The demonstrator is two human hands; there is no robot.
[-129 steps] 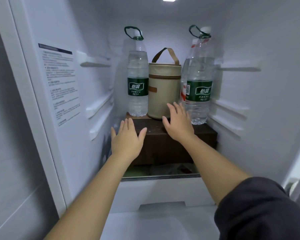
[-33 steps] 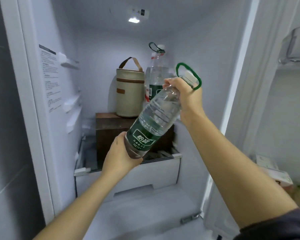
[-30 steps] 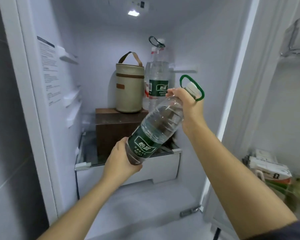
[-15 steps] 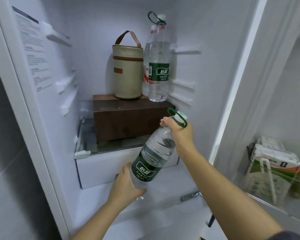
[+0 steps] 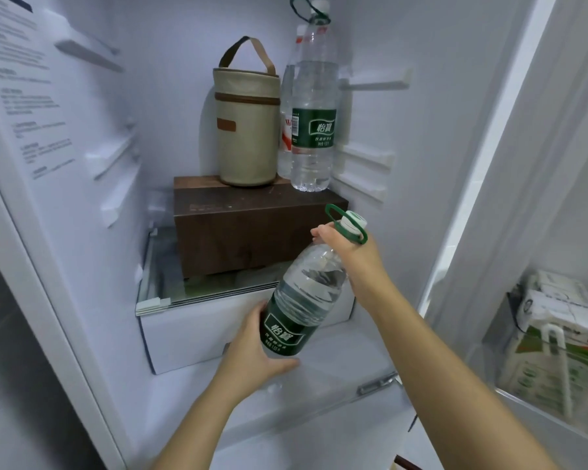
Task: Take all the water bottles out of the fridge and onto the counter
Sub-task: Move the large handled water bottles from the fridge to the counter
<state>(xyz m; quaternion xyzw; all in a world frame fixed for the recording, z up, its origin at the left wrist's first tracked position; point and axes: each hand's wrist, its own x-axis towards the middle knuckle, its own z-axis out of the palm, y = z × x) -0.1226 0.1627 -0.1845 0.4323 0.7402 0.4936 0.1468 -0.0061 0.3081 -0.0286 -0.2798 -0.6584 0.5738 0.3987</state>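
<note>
A tilted green-labelled water bottle (image 5: 302, 300) is held in front of the white fridge drawer (image 5: 190, 334). The left hand (image 5: 255, 354) is cupped round its base, hiding it. The right hand (image 5: 350, 252) curls round the neck, covering it below the cap. A second bottle (image 5: 314, 130) stands at the brown box's (image 5: 252, 228) right edge. A red-labelled bottle (image 5: 286, 130) behind it is mostly hidden.
</note>
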